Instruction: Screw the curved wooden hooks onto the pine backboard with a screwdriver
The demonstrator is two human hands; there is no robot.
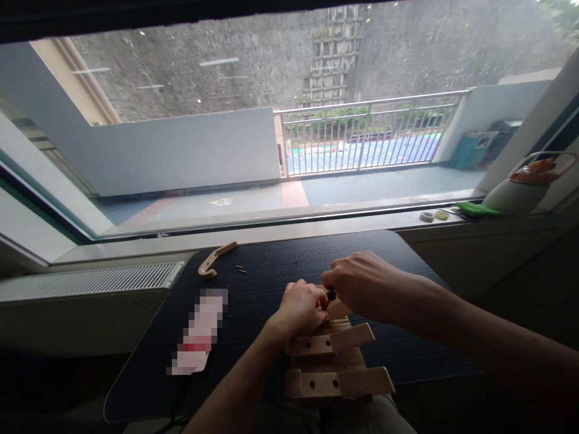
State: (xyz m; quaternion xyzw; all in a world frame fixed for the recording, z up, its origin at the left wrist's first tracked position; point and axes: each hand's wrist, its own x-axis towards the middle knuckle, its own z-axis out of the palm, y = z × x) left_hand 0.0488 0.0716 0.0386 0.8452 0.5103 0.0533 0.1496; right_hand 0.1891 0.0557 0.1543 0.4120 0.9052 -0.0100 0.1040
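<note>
A wooden rack of pale slats and crosspieces with dark screw holes lies at the table's near edge, in front of my lap. My left hand is closed over its far end, fingers curled on the wood. Just right of it, my right hand makes a fist round a dark screwdriver-like tool. Only a short part of the tool shows below the fist, pointing down beside my left fingertips. Its tip is hidden. A hook-shaped wooden piece with holes lies at the far left, near a few small screws.
The black table stands against a window sill. A blurred-out flat item lies on its left. On the right sill are tape rolls, a green cloth and a pale kettle. A radiator is at left.
</note>
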